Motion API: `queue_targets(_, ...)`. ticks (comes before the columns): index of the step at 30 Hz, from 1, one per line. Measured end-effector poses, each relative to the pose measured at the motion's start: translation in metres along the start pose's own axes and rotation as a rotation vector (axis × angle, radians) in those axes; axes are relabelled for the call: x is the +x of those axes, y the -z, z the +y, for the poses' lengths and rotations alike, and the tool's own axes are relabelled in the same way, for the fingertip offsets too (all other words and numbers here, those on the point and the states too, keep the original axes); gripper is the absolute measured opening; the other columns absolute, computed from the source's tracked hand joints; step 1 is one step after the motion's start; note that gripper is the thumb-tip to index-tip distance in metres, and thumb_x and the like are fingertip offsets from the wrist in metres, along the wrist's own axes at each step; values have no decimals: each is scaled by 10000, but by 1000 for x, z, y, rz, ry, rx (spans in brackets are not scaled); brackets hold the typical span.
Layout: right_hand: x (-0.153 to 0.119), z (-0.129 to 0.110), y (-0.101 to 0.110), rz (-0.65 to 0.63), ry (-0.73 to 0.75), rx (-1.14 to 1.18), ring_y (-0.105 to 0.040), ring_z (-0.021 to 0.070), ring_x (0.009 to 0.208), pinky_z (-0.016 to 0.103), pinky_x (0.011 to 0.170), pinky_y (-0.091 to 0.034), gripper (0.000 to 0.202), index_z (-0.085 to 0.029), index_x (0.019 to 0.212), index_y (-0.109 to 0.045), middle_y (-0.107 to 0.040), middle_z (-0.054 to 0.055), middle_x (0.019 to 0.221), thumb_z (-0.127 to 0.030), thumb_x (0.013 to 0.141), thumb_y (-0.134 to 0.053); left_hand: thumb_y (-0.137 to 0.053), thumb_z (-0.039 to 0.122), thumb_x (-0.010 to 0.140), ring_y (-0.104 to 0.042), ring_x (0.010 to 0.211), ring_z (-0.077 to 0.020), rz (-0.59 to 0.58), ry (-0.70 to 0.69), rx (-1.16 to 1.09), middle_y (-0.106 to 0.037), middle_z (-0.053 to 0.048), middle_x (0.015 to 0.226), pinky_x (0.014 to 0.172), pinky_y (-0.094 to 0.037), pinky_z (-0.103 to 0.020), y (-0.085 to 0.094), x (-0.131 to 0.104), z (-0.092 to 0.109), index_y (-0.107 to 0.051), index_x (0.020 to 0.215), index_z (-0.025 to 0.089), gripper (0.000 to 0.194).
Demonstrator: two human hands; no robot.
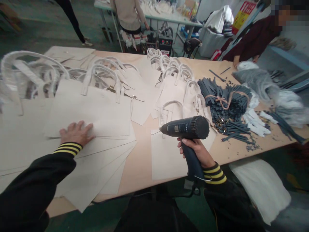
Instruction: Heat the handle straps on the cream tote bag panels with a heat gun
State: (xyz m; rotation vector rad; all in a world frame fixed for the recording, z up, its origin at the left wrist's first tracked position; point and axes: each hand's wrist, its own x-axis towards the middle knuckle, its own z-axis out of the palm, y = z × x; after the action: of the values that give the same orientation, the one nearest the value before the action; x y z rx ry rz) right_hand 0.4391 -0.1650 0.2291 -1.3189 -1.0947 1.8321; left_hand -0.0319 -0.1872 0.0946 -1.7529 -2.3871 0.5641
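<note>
Dark heat gun point(184, 127) in right hand point(200, 152)

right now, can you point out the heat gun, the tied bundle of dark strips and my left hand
Heat gun point(185, 127): head view, on the side of its barrel.
Tied bundle of dark strips point(234, 103): head view, on its middle.
Left hand point(76, 133): head view, on its back.

Standing near the back table point(166, 17): a person in beige point(127, 14) and a black machine point(165, 41); right of that table: a silver sheet point(218, 20) and a red-and-yellow sign point(243, 16).
</note>
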Motion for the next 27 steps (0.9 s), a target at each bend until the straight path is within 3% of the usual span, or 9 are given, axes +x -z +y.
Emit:
queue_targets(5, 16, -3, -12, -102, -3, 0, -571, 150, 553, 228, 424, -481, 271, -96, 871, -602, -612, 65, 741, -336, 749, -638, -453, 309, 808, -345, 1184, -297, -71, -73, -142, -346, -139, 1349, 908, -344, -477, -2, -28, 43, -457, 1223, 197, 429)
queue_targets(8, 12, -1, -10, -60, 1, -48, -576, 153, 547, 230, 419, -482, 262, -109, 861, -598, -614, 61, 738, -336, 741, -652, -445, 286, 792, -327, 1204, -330, -57, -67, -219, -336, -159, 1363, 904, -352, -491, -8, -38, 56, -461, 1227, 183, 447)
queue_targets(13, -10, 4, 11, 116, 11, -111, -579, 157, 569, 230, 433, -489, 276, -125, 858, -600, -617, 56, 745, -361, 733, -670, -440, 300, 778, -346, 1195, -346, 9, -45, -279, -361, -199, 1332, 922, -340, -484, -10, -47, 71, -519, 1160, 138, 422)
queue_targets(18, -16, 9, 17, 103, 20, -69, -570, 155, 564, 234, 434, -487, 301, -117, 870, -599, -616, 63, 750, -373, 730, -672, -419, 313, 785, -352, 1201, -316, -33, -48, -303, -365, -172, 1336, 939, -338, -449, -4, -60, 103, -541, 1129, 158, 397)
queue_targets(22, -45, 11, 31, 81, -17, -81, -569, 156, 592, 230, 451, -475, 311, -129, 935, -596, -616, 61, 784, -362, 742, -666, -425, 316, 784, -361, 1182, -318, -59, -36, -321, -375, -178, 1318, 930, -341, -443, -1, -67, 116, -538, 1122, 144, 395)
queue_targets(27, -101, 24, 53, -148, -239, -234, -576, 197, 625, 293, 541, -477, 311, -124, 939, -641, -631, 78, 746, -397, 795, -610, -421, 291, 790, -384, 1156, -292, -24, -127, -486, -428, -186, 1257, 969, -318, -428, -1, -83, 142, -526, 1114, 95, 392)
